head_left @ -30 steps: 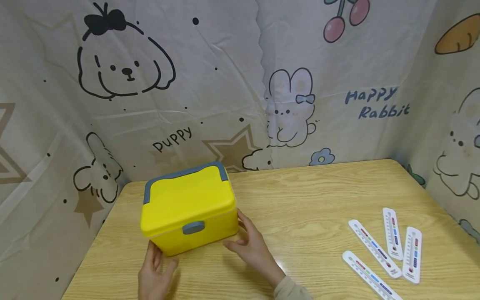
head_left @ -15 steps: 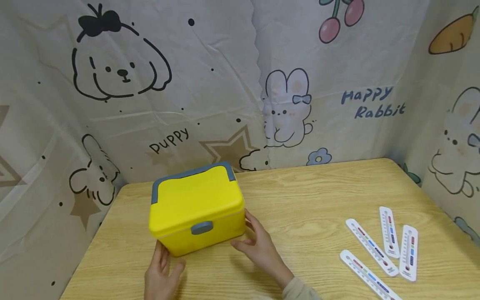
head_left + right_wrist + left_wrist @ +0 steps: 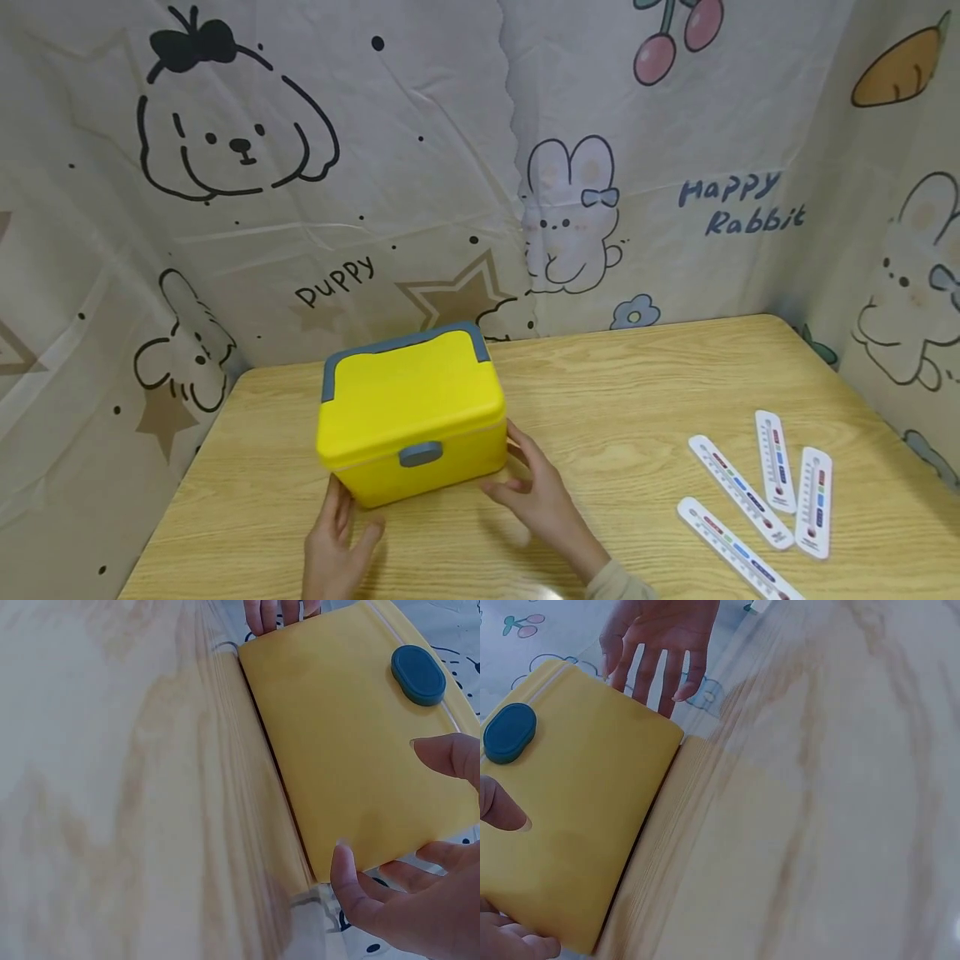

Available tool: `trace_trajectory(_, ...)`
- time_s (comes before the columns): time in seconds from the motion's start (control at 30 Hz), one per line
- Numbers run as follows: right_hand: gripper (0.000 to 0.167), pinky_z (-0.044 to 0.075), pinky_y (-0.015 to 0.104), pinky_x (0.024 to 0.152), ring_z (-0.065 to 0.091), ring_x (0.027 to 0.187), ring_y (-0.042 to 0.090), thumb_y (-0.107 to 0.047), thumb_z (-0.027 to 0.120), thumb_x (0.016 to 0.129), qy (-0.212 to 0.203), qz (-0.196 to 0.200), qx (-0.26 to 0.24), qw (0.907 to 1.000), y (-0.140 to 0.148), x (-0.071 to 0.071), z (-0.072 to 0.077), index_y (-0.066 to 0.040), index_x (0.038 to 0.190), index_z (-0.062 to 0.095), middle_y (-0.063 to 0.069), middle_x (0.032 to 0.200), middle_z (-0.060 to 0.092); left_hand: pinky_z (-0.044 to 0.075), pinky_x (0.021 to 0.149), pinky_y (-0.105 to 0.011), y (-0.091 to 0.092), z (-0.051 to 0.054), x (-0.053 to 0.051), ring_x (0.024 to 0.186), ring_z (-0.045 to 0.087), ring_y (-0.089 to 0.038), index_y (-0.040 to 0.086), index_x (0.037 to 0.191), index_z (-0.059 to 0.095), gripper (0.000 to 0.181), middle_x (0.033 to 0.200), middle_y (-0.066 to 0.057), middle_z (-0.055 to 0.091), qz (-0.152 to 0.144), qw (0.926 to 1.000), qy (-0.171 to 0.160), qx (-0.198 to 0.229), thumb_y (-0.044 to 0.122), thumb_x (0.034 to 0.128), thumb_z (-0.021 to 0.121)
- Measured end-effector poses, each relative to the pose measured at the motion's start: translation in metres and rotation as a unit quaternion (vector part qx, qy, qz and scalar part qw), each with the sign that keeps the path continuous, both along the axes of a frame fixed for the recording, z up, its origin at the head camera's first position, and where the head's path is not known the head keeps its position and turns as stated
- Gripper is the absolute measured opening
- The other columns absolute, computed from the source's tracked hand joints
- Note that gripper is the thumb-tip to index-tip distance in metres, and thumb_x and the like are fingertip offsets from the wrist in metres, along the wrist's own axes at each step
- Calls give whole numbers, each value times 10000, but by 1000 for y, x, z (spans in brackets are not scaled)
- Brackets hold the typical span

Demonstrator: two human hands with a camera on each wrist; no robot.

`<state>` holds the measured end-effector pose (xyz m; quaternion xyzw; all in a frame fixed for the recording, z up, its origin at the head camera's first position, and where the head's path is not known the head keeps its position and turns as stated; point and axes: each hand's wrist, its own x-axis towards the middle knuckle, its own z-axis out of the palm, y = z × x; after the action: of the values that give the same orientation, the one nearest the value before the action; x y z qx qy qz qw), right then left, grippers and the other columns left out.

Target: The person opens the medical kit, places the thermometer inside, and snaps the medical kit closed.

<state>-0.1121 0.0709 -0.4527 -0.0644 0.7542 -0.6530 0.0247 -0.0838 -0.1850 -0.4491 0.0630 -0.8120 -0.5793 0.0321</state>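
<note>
A yellow box [image 3: 416, 400] with a blue-grey handle around its lid and a blue-grey front latch [image 3: 421, 454] stands slightly turned on the table, lid closed. My left hand [image 3: 337, 546] touches its left side with extended fingers, the thumb held off the front face. At the opposite side, the fingers of my right hand [image 3: 543, 492] lie along the right wall, partly hidden behind the corner. Its thumb is also apart from the front. The right wrist view shows my right hand [image 3: 427, 900] at the lower corner, beside the box [image 3: 352, 750].
Several white thermometers [image 3: 741, 492] lie fanned out on the right of the wooden table [image 3: 600, 392]. Behind the table and at both sides hangs a printed cloth [image 3: 435, 167] with cartoon animals, its lower part just behind the box.
The yellow box has slid to the right across the table, with both hands moving along at its sides. The head view has shifted slightly; the thermometers stay in place.
</note>
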Motion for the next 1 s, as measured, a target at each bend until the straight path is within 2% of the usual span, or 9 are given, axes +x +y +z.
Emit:
trace_trajectory(0.2,775,509,406,919,351,1363,392,-132,743,853,-64,-181,-44,9998,8,5,2,-174,1506,328,106,1555,291,260,1105,-403,5,1,1,1414,236,-387,1,1531,20,910,1563,-247,132,-213,9996,-169,-65,22,878,654)
trace_trajectory(0.47,750,507,418,925,370,1356,381,-131,744,850,-142,-330,-54,9993,17,12,3,-178,1491,357,109,1546,313,263,1105,-417,12,0,2,1409,244,-389,-12,1528,36,910,1564,-245,127,-315,9994,-121,-93,16,869,662)
trace_trajectory(0.73,736,477,479,961,339,1368,402,-123,734,857,-338,-332,-309,9984,28,19,4,-161,1488,358,111,1552,297,261,1101,-406,20,-3,1,1411,235,-388,-23,1526,43,911,1563,-254,120,-431,9990,-69,-28,47,874,675)
trace_trajectory(1.0,745,477,456,968,325,1377,398,-154,741,852,-427,-445,-355,9975,35,29,5,-187,1488,356,102,1555,291,250,1102,-415,28,-5,1,1410,238,-380,-52,1517,69,891,1559,-252,131,-539,9985,137,-3,28,868,675)
